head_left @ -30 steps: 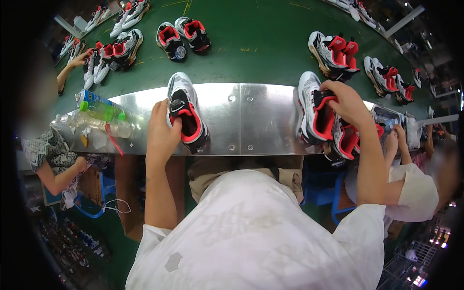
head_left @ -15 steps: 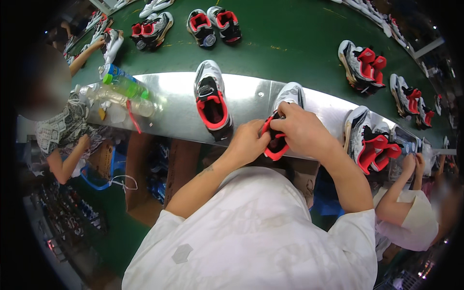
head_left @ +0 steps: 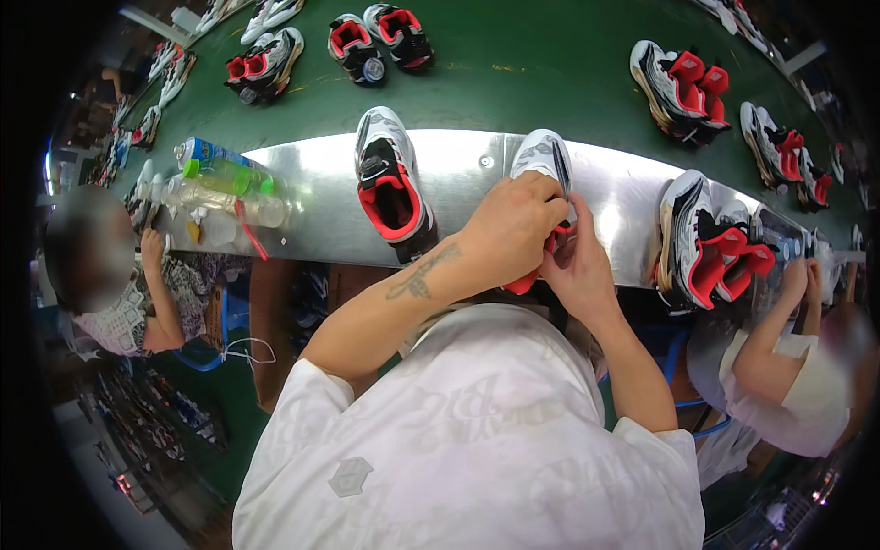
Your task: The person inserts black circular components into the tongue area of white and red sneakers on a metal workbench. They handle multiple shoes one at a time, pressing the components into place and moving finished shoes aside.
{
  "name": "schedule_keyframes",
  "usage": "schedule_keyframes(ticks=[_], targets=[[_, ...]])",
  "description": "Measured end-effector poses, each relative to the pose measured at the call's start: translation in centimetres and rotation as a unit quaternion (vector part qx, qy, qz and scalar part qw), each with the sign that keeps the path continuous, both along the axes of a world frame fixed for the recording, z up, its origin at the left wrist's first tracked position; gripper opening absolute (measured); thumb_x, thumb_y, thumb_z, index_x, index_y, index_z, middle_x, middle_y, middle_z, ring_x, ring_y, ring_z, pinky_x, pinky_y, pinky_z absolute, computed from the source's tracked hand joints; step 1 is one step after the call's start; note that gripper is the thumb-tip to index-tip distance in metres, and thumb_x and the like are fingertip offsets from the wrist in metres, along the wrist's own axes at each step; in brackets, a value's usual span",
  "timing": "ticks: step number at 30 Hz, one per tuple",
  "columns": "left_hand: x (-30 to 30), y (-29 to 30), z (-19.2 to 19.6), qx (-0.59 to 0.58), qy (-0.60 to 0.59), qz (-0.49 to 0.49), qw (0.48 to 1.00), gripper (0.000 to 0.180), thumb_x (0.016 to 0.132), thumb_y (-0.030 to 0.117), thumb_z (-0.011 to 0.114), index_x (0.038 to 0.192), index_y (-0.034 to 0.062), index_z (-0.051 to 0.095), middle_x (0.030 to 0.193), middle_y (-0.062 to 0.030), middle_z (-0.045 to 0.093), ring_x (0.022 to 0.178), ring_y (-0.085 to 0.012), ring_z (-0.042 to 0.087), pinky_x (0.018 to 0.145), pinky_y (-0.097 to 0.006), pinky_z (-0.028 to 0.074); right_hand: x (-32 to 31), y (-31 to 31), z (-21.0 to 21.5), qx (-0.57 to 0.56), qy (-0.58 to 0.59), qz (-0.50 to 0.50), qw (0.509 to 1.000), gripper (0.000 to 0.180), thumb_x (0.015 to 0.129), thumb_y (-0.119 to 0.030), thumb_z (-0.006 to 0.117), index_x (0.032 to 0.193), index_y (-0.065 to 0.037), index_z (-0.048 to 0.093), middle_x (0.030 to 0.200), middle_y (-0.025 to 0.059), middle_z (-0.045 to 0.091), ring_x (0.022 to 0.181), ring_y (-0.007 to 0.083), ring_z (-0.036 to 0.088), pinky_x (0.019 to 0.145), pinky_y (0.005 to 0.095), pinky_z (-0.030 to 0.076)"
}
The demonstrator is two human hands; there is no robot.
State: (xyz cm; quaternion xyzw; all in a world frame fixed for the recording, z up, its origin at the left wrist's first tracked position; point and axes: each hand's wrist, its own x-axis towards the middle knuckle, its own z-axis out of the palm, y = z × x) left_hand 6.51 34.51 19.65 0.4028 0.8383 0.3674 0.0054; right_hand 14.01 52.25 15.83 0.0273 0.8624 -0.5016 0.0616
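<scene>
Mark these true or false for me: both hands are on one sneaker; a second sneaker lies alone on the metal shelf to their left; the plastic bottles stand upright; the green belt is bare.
1. Both hands are on one sneaker. True: the left hand and the right hand grip the white sneaker with red lining.
2. A second sneaker lies alone to their left. True: the other sneaker rests untouched on the metal shelf.
3. The bottles stand upright. False: the plastic bottles lie on their sides.
4. The belt is bare. False: the green belt carries several sneaker pairs.
</scene>
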Motion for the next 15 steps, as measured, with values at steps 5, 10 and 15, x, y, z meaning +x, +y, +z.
schedule_keyframes(ticks=[5, 10, 15], targets=[[0.0, -1.2, -0.4, -0.034, 0.038, -0.023, 0.998, 0.020, 0.074, -0.006, 0.070, 0.093, -0.0005, 0.075, 0.119, -0.0158, 0.071, 0.123, -0.0364, 0.063, 0.103, -0.049, 0.052, 1.0, -0.2, -1.0, -0.285, -0.073, -0.095, 0.951, 0.070, 0.099, -0.005, 0.072, 0.159, -0.001, 0.037, 0.098, 0.0131, 0.067, 0.081, 0.0195, 0.071, 0.071, 0.0382, 0.061], [0.7, -0.4, -0.6, -0.075, 0.130, -0.030, 0.988, 0.013, 0.080, 0.005, 0.071, 0.093, 0.0009, 0.073, 0.134, -0.0192, 0.064, 0.130, -0.0373, 0.058, 0.110, -0.059, 0.043, 2.0, -0.9, -2.2, -0.206, 0.016, -0.021, 0.978, 0.071, 0.098, 0.000, 0.068, 0.160, 0.000, 0.034, 0.104, 0.0141, 0.069, 0.087, 0.0196, 0.074, 0.078, 0.0356, 0.063], [2.3, -2.1, -0.9, 0.091, 0.064, 0.111, 0.988, 0.075, 0.079, -0.005, 0.075, 0.150, -0.0033, 0.051, 0.157, -0.0291, 0.051, 0.136, -0.0459, 0.057, 0.113, -0.052, 0.048, 1.3, 1.6, 1.0, -0.217, -0.053, 0.034, 0.974, 0.068, 0.097, 0.008, 0.053, 0.163, -0.002, 0.041, 0.103, 0.0173, 0.072, 0.087, 0.0232, 0.075, 0.084, 0.0345, 0.061]])
